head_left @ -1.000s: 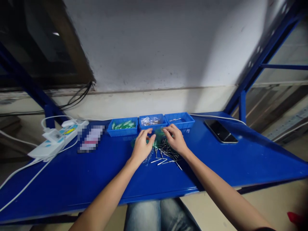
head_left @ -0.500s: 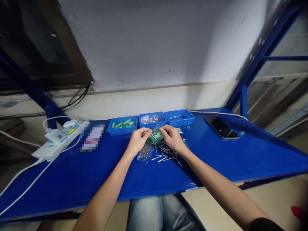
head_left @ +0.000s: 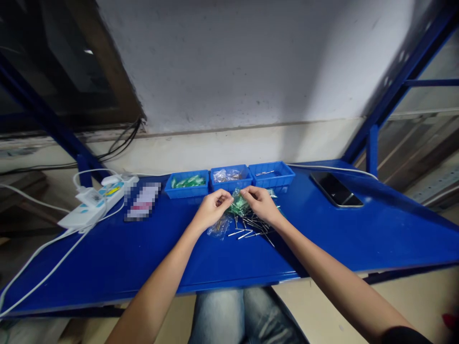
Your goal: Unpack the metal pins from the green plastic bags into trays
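Observation:
My left hand [head_left: 214, 208] and my right hand [head_left: 261, 205] are both closed, thumbs against fingers, at either side of a small clear plastic bag [head_left: 238, 204] with green in it. The bag is pinched between them just above the table. Under and in front of it lies a loose pile of thin metal pins, which look like blind rivets [head_left: 247, 232]. Beside the pile, below my left hand, rests another clear bag [head_left: 219, 228] with brass-coloured pieces inside. More green bags lie partly hidden behind my right hand.
Three blue bins stand in a row behind my hands: one with green pieces [head_left: 187, 192], one with clear bags [head_left: 231, 185], one with a few metal pins [head_left: 271, 181]. A phone [head_left: 336, 189] lies right; a white power strip [head_left: 93, 203] with cables lies left on the blue table [head_left: 143, 258].
The view has shifted slightly, so the scene sits a little further right. My left fingers are curled in more tightly by the bag; my right hand stays at its other side.

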The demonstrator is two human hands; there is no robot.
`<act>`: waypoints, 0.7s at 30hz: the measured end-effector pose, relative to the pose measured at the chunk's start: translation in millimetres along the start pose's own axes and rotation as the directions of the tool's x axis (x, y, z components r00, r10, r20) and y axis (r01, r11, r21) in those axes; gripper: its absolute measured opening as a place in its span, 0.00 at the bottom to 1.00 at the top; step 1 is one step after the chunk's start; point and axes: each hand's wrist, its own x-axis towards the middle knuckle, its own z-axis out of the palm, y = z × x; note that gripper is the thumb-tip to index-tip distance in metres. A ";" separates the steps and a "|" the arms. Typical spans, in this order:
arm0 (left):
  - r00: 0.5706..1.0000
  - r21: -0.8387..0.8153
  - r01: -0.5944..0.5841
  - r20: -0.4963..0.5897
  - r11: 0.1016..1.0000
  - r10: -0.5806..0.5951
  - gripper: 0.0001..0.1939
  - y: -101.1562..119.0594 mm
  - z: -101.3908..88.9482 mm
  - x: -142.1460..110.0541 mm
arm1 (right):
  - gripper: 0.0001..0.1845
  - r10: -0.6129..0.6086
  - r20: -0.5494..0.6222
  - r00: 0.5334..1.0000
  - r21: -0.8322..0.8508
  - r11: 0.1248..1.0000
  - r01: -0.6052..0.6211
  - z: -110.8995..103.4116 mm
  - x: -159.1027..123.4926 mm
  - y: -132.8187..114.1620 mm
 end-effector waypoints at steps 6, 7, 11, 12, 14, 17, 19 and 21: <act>0.996 -0.114 0.038 -0.079 0.993 -0.047 0.11 1.3 -1.7 1.4 | 0.18 0.081 -0.024 0.996 0.254 0.964 -0.072 4.1 0.0 -2.3; 0.993 -0.132 0.046 -0.098 0.990 -0.059 0.11 0.8 -2.7 1.6 | 0.18 0.095 -0.005 0.995 0.276 0.957 -0.090 4.4 -0.2 -2.5; 0.992 -0.169 0.044 -0.112 0.985 -0.064 0.13 0.4 -5.0 1.9 | 0.17 0.102 0.037 0.994 0.268 0.957 -0.108 3.2 -0.6 -4.3; 0.994 -0.176 0.038 -0.099 0.984 -0.056 0.13 1.1 -4.9 1.8 | 0.17 0.106 0.025 0.994 0.269 0.957 -0.109 2.5 -0.5 -5.2; 0.997 -0.191 0.026 -0.072 0.981 -0.040 0.13 3.0 -3.8 1.8 | 0.18 0.118 0.005 0.993 0.285 0.952 -0.114 1.2 -0.1 -7.4; 0.996 -0.197 0.019 -0.079 0.980 -0.036 0.14 3.9 -1.7 2.5 | 0.18 0.157 0.009 0.988 0.336 0.930 -0.151 1.3 0.4 -10.7; 0.991 -0.170 0.028 -0.122 0.985 -0.049 0.14 1.8 -0.7 3.4 | 0.17 0.192 0.010 0.981 0.353 0.918 -0.183 2.7 0.3 -12.1; 0.977 -0.155 0.067 -0.192 0.986 -0.096 0.14 -1.1 -0.2 4.3 | 0.15 0.183 -0.009 0.983 0.342 0.925 -0.168 4.5 -0.7 -12.7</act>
